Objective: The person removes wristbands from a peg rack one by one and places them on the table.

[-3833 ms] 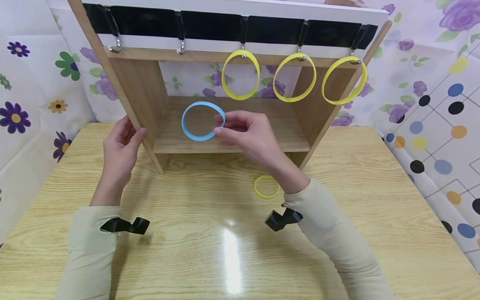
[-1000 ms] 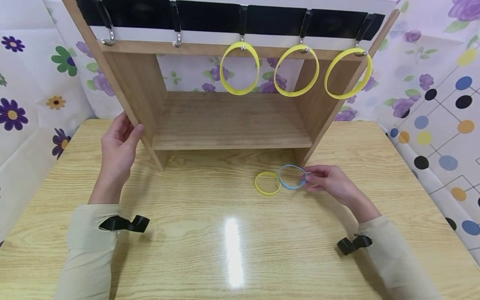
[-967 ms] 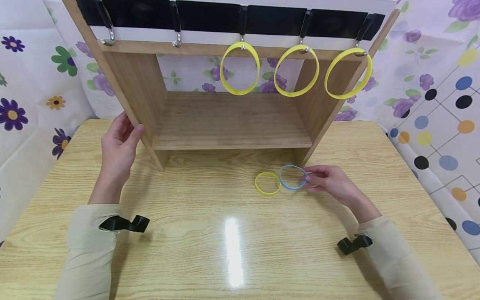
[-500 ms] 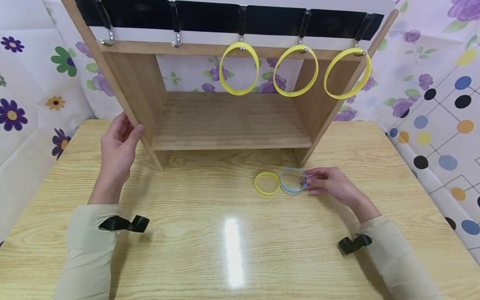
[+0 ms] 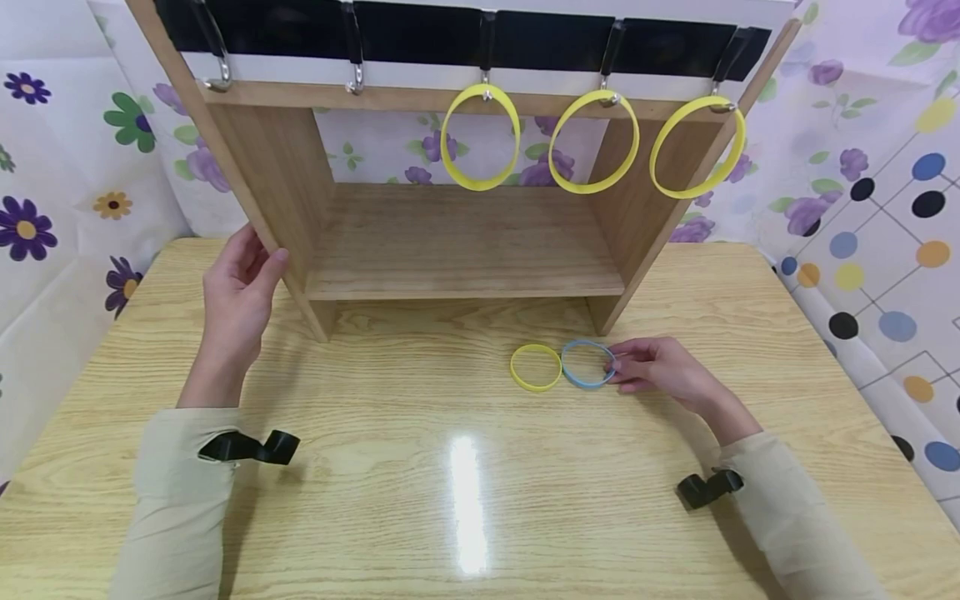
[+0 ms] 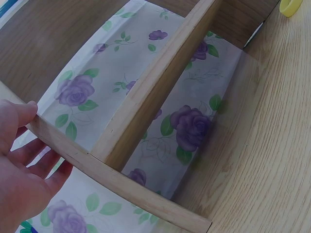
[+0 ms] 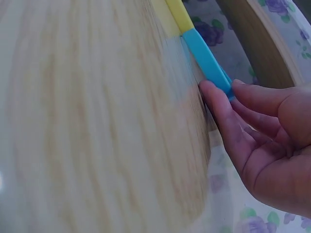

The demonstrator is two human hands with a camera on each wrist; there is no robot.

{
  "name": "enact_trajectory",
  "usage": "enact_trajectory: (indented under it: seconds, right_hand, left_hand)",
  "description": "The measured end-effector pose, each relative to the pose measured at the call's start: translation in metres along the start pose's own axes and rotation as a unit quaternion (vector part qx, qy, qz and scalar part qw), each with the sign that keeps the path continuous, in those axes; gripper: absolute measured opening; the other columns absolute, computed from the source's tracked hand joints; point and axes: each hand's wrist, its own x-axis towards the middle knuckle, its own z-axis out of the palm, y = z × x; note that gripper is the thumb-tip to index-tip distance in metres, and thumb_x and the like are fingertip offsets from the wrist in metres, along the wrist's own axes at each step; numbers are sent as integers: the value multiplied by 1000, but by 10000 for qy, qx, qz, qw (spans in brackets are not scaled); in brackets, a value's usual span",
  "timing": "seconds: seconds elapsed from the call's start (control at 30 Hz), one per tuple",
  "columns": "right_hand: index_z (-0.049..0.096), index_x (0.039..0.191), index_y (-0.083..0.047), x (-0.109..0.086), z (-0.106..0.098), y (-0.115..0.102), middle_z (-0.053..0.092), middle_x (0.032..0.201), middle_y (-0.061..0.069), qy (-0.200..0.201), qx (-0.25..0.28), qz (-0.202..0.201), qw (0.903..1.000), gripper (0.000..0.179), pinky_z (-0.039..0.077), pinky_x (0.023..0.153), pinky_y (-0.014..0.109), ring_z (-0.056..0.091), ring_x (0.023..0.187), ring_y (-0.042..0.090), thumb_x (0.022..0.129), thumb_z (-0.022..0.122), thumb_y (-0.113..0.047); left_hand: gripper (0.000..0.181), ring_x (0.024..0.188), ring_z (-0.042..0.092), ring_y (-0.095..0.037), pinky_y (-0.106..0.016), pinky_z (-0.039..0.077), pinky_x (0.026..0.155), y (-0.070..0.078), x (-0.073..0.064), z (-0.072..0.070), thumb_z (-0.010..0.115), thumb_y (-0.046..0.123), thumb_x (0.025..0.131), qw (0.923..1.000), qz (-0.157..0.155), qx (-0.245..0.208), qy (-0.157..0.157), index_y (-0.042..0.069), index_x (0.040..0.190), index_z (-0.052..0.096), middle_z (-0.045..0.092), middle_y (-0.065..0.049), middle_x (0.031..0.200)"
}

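Observation:
My right hand [image 5: 667, 371] pinches a thin blue ring [image 5: 579, 384] by its right side, between thumb and fingers. The blue ring lies low at the tabletop, beside a yellow ring [image 5: 536, 388] that lies flat; their near edges appear to touch. In the right wrist view the blue ring [image 7: 208, 60] meets the yellow one [image 7: 180, 14] end to end. With its thumb in front and fingers behind, my left hand [image 5: 238, 304] holds the left side panel of a wooden shelf [image 5: 465, 242]; the left wrist view shows this grip on the panel's edge [image 6: 73, 148].
Three yellow rings hang from metal hooks along the shelf's top: a middle one [image 5: 480, 183], another [image 5: 594, 189] and a rightmost [image 5: 686, 193]. Two bare hooks, the far-left hook [image 5: 219, 82] and its neighbour [image 5: 356, 83], are at left. The wooden table [image 5: 375, 467] spreads in front.
My right hand has brought the blue ring from in front of the shelf down and right to the tabletop. Over the last second the ring has lowered slightly. My left hand keeps its place.

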Motion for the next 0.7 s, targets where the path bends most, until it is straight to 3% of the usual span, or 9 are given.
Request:
enact_trajectory:
  seconds: [0.37, 0.53, 0.7]
  right_hand:
    - [52, 127, 15, -1, 0, -3, 68, 101, 19, 241, -651, 12, 9976, 39, 57, 75, 34, 67, 85, 17, 93, 61, -2]
    - [54, 127, 13, -1, 0, -4, 65, 110, 20, 276, -761, 23, 9967, 39, 57, 77, 34, 66, 88, 16, 92, 63, -1]
    - [54, 127, 13, -1, 0, -4, 67, 105, 18, 210, -814, 19, 9965, 40, 57, 77, 34, 65, 87, 17, 92, 64, -3]
  left_hand:
    - [47, 120, 50, -21, -20, 44, 95, 0, 0, 0, 57, 0, 95, 10000, -24, 1, 25, 8, 141, 50, 50, -15, 136]
    - [47, 119, 50, -20, -20, 44, 95, 0, 0, 0, 57, 0, 95, 10000, -65, -16, 55, 7, 141, 49, 51, -14, 135]
    - [49, 119, 49, -20, -19, 44, 94, 0, 0, -1, 56, -1, 95, 9998, -133, -119, 67, 7, 142, 48, 50, -13, 135]
